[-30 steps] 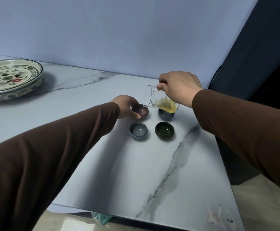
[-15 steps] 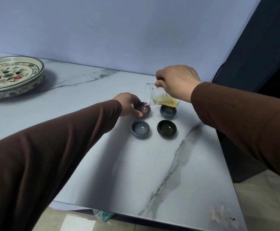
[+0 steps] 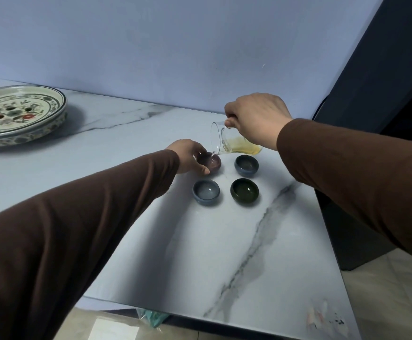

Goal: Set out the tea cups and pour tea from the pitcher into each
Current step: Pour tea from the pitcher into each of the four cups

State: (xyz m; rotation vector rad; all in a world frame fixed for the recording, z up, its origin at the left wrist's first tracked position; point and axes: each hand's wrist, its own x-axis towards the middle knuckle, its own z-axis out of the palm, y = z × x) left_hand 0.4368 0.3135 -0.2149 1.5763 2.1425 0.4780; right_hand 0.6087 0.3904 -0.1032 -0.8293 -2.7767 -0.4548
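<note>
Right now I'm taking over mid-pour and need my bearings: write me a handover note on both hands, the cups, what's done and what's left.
Right hand: grips the clear glass pitcher, tilted left, pale tea running from its lip.
Left hand: steadies the brown-purple ceramic cup on the white marble table.
Cups: four set out in a square; dark blue cup far right, light blue-grey cup near left, dark green cup near right.
Done: cups placed, first pour under way.
Left: the other three, seemingly unfilled, though I can't be sure.
</note>
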